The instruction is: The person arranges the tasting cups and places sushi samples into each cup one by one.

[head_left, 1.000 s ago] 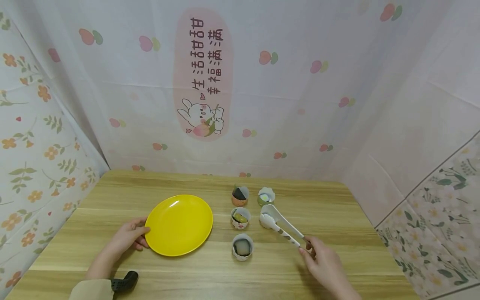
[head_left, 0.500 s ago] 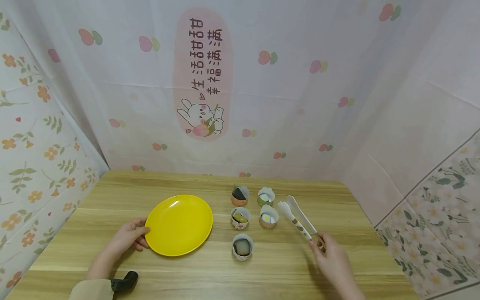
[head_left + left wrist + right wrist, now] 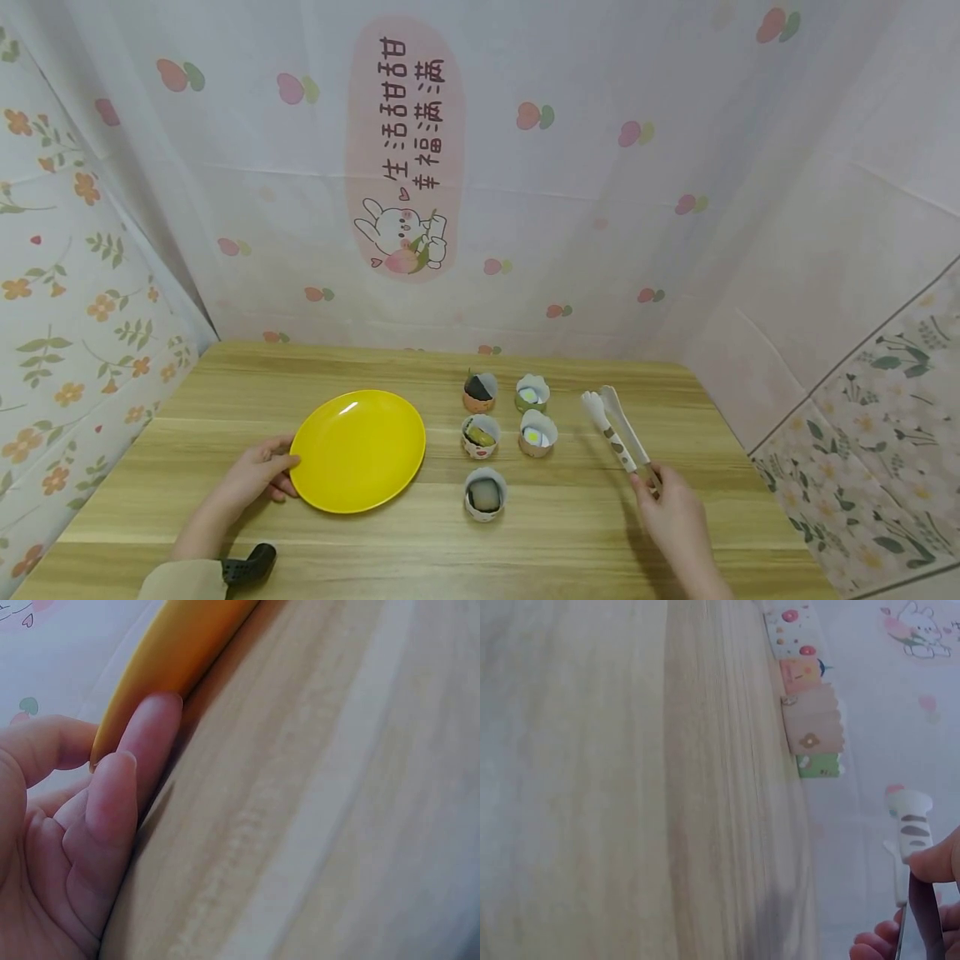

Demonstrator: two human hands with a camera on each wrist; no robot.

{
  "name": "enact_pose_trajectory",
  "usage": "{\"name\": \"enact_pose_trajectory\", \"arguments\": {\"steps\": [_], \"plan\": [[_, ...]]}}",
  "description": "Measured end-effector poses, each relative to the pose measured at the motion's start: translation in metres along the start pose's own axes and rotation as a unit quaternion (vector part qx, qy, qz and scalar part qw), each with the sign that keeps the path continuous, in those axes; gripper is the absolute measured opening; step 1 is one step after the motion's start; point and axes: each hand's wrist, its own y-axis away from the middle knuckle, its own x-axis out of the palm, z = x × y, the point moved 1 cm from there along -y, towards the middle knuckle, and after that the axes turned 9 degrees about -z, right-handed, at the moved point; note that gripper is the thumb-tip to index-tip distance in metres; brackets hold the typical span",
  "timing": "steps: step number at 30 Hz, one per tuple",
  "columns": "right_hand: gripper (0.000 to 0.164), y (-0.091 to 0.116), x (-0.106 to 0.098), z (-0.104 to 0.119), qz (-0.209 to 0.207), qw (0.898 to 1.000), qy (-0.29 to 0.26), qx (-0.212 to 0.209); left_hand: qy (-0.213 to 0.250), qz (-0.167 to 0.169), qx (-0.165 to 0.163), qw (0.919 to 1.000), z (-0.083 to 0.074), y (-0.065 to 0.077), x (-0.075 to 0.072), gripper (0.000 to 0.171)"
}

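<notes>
My left hand (image 3: 255, 473) pinches the left rim of a round yellow plate (image 3: 358, 450), which lies on the wooden table. In the left wrist view the plate's rim (image 3: 161, 656) sits between the thumb and the fingers. Off to the right, my right hand (image 3: 671, 508) holds white food tongs (image 3: 611, 435) with brown spots, raised above the table. Their two tips stand slightly apart with nothing between them. In the right wrist view the thumb presses on the tongs' handle (image 3: 928, 919).
Several paper baking cups stand mid-table. The front cup (image 3: 485, 511) holds a greyish piece, the middle-left cup (image 3: 480, 451) something yellow-green, the back-left cup (image 3: 479, 406) something dark. Two right-hand cups, back (image 3: 532, 407) and front (image 3: 537, 451), hold white-and-yellow pieces. A printed curtain (image 3: 570, 250) hangs behind.
My right hand has drawn the tongs out of the front right-hand cup and moved them rightward, leaving the white-and-yellow piece visible in it. Left hand and plate have stayed put.
</notes>
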Motion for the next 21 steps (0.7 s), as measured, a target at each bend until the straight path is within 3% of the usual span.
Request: {"name": "enact_pose_trajectory", "arguments": {"steps": [12, 21], "plan": [[0.036, -0.004, 0.004, -0.006, -0.01, 0.998, 0.001, 0.064, -0.005, -0.011, -0.008, 0.9999, 0.0, 0.0, 0.001, 0.061], [0.042, -0.009, 0.009, -0.012, 0.005, 0.996, 0.005, 0.091, -0.003, -0.002, 0.0, 1.0, -0.001, 0.001, 0.0, 0.061]]}}
